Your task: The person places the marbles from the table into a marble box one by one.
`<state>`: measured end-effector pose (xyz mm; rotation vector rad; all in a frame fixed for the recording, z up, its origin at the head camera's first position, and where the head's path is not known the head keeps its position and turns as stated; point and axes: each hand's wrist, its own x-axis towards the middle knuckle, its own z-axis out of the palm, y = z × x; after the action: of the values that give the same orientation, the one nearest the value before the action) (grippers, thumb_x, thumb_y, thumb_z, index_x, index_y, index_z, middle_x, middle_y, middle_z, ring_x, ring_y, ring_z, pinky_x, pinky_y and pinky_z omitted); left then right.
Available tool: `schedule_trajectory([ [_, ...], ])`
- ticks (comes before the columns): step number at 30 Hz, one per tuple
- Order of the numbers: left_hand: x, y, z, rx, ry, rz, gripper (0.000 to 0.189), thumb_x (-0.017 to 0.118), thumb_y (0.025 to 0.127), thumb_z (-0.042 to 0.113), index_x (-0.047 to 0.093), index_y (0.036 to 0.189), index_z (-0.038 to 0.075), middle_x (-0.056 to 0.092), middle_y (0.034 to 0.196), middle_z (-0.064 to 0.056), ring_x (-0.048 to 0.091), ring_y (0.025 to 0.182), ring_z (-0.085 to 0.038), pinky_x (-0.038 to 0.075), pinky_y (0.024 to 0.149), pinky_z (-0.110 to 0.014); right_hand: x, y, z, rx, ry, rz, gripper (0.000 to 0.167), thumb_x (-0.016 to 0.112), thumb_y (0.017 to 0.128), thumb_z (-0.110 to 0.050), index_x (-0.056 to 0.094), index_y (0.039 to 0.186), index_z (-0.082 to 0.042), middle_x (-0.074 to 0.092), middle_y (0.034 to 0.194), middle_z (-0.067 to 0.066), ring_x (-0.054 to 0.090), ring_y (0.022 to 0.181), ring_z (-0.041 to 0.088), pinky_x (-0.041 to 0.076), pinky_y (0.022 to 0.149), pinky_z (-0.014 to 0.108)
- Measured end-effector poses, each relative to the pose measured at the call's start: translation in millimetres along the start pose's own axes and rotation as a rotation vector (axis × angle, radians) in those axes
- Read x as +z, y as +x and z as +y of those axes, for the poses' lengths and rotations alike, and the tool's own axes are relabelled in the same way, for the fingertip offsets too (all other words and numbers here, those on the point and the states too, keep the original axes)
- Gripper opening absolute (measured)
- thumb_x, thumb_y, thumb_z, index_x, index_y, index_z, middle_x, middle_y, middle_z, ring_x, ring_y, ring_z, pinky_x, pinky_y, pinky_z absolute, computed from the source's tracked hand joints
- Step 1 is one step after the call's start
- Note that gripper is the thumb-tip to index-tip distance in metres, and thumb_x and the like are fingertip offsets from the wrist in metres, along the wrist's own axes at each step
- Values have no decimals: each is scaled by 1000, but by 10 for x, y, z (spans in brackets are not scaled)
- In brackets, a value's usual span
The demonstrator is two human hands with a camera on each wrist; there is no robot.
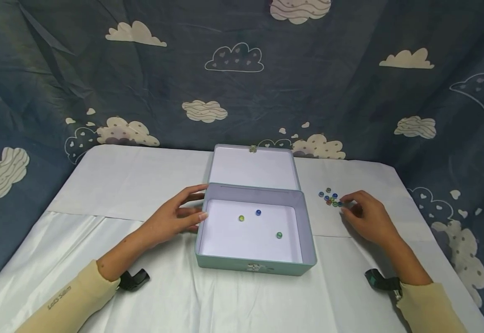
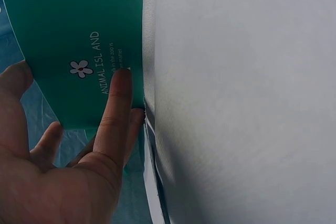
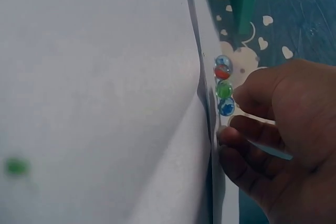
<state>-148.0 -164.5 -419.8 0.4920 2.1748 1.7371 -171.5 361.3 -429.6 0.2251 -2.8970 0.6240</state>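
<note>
Both arms (image 1: 119, 254) extended | left hand (image 1: 171, 216) spread against box (image 1: 229, 262) | right hand (image 1: 368, 221) bent at marbles (image 1: 329, 202), pinch unclear

Box (image 1: 225, 261) is wide open from above, but the lid (image 1: 254, 166) sticks out back and the left hand (image 1: 173, 215) hogs the left. Marbles (image 1: 329, 202) sit between right hand (image 1: 369, 219) and box; cloth's (image 1: 331, 268) free on the person's side.

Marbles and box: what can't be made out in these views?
Head view: exact count of the marble cluster; too small and crowded, with the right hand at its edge.
Head view: whether that hand grips a marble; contact too small.
Left wrist view: full small print on the box; left hand covers part.
Right wrist view: what the green patch is; blurred.
Head view: rest of the left sleeve; cut off by bottom edge.
</note>
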Motion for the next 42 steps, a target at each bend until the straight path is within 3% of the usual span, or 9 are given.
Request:
schedule_trajectory([
  [15,-7,14,-12,12,-2,-6,76,77,101,27,36,165,33,40,165,-16,61,135,-37,65,87,-43,42,94,22,38,-12,-26,22,76,94,-5,70,114,0,69,104,18,63,87,29,56,77,46],
  [29,-7,4,-22,6,-15,-6,77,78,101,28,36,165,33,40,165,-15,60,135,-37,65,86,-43,56,73,71,38,-21,19,18,75,89,-4,72,106,-1,68,93,13,59,80,27,54,69,37],
  [34,-8,-5,-17,5,-22,-10,76,77,101,28,36,165,33,40,164,-16,60,136,-38,65,87,-44,51,63,31,9,-19,57,17,73,86,-2,72,103,-1,67,90,12,58,79,26,51,66,36],
  [42,-9,6,-22,7,-13,-9,75,77,101,28,37,164,35,41,164,-13,60,136,-37,65,87,-44,12,44,-77,32,-12,69,17,72,86,-3,70,103,-2,66,91,12,58,80,26,51,65,31],
])
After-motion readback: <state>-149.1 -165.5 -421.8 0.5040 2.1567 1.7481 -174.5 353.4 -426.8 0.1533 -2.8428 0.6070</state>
